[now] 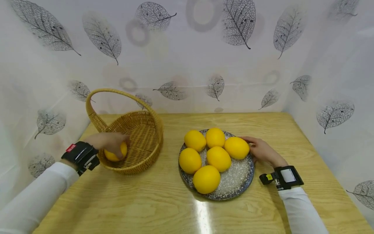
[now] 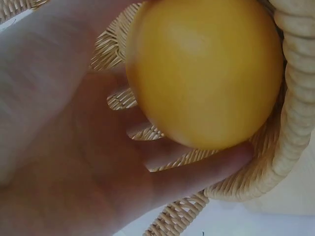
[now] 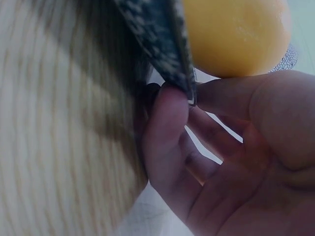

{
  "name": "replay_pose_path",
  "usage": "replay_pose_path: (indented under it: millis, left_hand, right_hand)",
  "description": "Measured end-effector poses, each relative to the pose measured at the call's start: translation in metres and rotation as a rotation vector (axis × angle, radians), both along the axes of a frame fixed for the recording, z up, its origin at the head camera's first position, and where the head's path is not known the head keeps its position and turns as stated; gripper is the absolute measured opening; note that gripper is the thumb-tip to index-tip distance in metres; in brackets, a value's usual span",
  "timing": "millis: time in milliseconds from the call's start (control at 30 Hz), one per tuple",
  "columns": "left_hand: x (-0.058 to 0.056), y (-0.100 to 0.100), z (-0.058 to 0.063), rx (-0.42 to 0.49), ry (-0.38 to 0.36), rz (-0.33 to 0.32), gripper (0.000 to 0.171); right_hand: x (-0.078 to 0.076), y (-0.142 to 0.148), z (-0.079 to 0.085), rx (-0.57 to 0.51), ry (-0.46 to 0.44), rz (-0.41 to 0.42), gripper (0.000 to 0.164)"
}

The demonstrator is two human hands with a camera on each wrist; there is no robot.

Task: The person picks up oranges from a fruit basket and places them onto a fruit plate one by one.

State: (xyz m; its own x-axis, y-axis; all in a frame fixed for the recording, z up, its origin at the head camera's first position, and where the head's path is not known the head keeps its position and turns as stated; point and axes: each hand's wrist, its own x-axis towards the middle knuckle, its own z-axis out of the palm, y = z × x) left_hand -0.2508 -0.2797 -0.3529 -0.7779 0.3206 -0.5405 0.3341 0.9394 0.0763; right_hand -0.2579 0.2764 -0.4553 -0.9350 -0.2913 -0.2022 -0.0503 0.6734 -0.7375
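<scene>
Inside the near left part of a wicker basket (image 1: 143, 130), my left hand (image 1: 109, 143) holds a yellow lemon (image 1: 116, 154). The left wrist view shows the fingers curved round one side of this lemon (image 2: 206, 73), close to the woven rim (image 2: 300, 88). My right hand (image 1: 264, 151) grips the right edge of a dark speckled plate (image 1: 236, 182). In the right wrist view, the plate's rim (image 3: 162, 44) lies between thumb and fingers. Several lemons (image 1: 219, 158) sit on the plate, mostly toward its left and back; one lemon (image 1: 237, 148) is right beside my right fingertips.
Basket and plate stand apart on a wooden table (image 1: 140, 201), basket left, plate right of centre. The basket's tall arched handle (image 1: 125, 92) rises over its opening. A pale curtain (image 1: 181, 58) with leaf prints surrounds the table's back and sides.
</scene>
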Motion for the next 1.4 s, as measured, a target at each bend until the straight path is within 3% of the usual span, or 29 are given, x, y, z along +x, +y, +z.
replay_pose_path:
  millis: [267,533,733,867,1033,1233,1400]
  left_hand:
    - [-0.002,-0.001,0.004,0.059,0.011,-0.027,0.062]
    - [-0.001,0.001,0.004,0.138,0.092,-0.049,0.062]
    - [0.008,0.008,0.018,0.168,0.158,-0.035,0.064]
    - [0.019,0.018,0.031,0.195,0.207,-0.030,0.062]
    - [0.046,0.034,0.049,0.218,0.268,-0.028,0.061]
    - [0.074,0.072,0.069,0.253,0.320,-0.142,0.057]
    - [0.086,0.111,0.073,0.280,0.346,-0.299,0.056]
  right_hand:
    - [0.000,0.001,0.001,0.000,-0.010,-0.011,0.051]
    - [-0.002,-0.001,-0.002,-0.005,-0.023,-0.014,0.052]
    - [-0.003,0.000,-0.002,-0.011,-0.026,-0.021,0.052]
    - [-0.003,0.001,-0.002,-0.012,-0.020,-0.018,0.051]
    - [-0.003,0.000,-0.001,-0.025,-0.025,0.002,0.052]
    - [-0.004,0.001,0.000,-0.009,-0.030,-0.012,0.056]
    - [-0.002,0.002,0.000,-0.017,-0.034,-0.017,0.053]
